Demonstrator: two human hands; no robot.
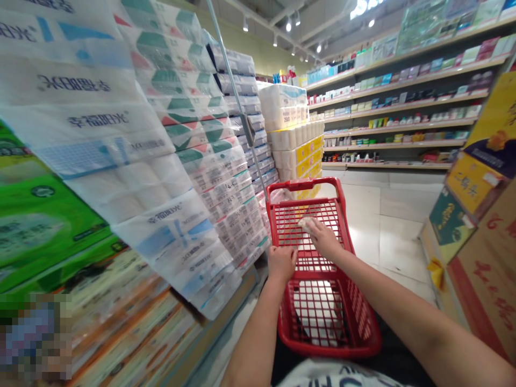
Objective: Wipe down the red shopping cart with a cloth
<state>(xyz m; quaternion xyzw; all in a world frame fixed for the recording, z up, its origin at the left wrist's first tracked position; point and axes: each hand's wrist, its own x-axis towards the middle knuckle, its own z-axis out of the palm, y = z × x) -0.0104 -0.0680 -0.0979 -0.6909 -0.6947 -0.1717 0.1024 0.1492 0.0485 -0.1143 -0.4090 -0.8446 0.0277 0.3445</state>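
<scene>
A red wire shopping basket (328, 338) sits in front of me, mounted on a cart with a tall metal pole (237, 91) rising from its far left corner. My left hand (282, 263) grips the basket's red crossbar. My right hand (320, 239) rests above the wire mesh, fingers pinching a small crumpled whitish item (305, 224), perhaps a tissue. Nothing else is visible inside the basket.
Tall stacks of plastic-wrapped toilet paper packs (161, 134) line the aisle on the left. Shelves of packaged goods (403, 102) run along the right, cardboard display boxes (479, 252) stand nearer, and a pale tiled floor (387, 226) lies ahead.
</scene>
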